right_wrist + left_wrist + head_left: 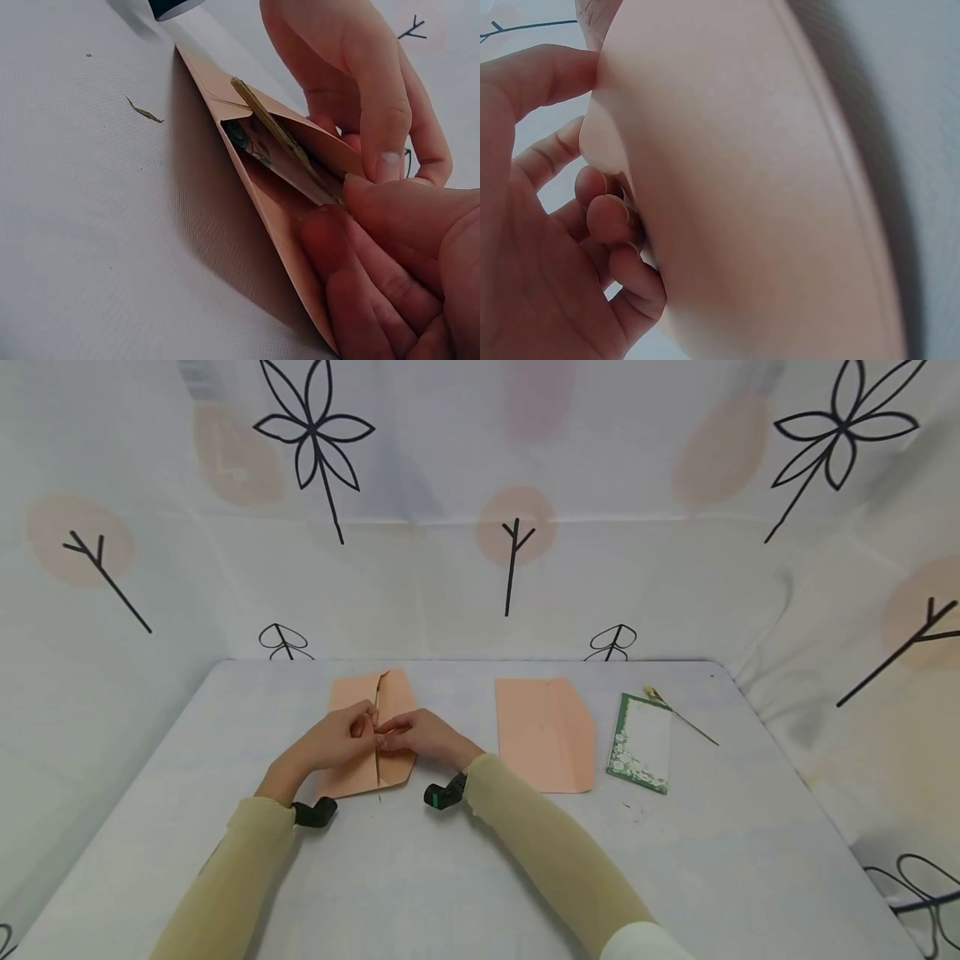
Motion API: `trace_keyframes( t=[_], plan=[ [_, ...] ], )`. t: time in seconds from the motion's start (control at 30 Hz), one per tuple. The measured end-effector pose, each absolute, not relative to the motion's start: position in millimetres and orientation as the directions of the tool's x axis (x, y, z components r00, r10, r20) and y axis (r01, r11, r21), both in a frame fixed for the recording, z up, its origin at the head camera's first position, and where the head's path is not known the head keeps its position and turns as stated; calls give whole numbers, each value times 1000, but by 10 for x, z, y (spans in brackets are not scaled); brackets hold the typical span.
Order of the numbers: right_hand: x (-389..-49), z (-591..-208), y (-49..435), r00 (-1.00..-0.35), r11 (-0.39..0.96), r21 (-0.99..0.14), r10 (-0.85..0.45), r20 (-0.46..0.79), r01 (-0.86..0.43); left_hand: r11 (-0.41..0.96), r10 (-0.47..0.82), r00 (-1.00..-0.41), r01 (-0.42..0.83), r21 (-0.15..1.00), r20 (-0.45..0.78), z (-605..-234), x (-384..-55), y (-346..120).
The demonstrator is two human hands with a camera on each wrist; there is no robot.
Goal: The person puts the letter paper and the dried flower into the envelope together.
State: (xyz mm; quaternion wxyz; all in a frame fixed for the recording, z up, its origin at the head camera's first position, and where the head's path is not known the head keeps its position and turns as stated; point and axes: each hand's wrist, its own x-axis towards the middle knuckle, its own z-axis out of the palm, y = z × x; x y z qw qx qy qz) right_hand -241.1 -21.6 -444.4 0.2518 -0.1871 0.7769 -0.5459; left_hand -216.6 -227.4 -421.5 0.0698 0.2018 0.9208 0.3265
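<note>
A peach envelope (pixel 395 693) lies at the left of the table, its slit running away from me. My left hand (pixel 330 745) pinches the envelope's edge beside the slit between thumb and fingers. Opposite it, my right hand (pixel 429 737) reaches into the opening, thumb and forefinger pinching a dried stem (pixel 274 131). Behind that stem, a card with a printed floral edge (pixel 247 142) shows inside the envelope. The two hands' fingertips nearly meet, and they hide the stem's far end.
A second peach envelope (pixel 540 735) lies right of centre. Beside it are a green-bordered floral card (pixel 641 745) and a dried flower (pixel 693 727) with a long thin stem. A small plant scrap (pixel 144 112) lies near the held envelope. Printed cloth hangs behind the table.
</note>
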Motion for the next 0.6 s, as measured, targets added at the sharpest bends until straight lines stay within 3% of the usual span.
trace_keyframes(
  t=[0.4,0.6],
  plan=[
    [-2418,-4446,-261,-800,429,-898,-571,-184,-101,698,421,-907,329,635,7,-4226,-2161,-2296],
    [-2397,-4440,-302,-844,521,-841,-508,-170,-144,699,413,-911,312,644,-7,-4217,-2173,-2294]
  ],
)
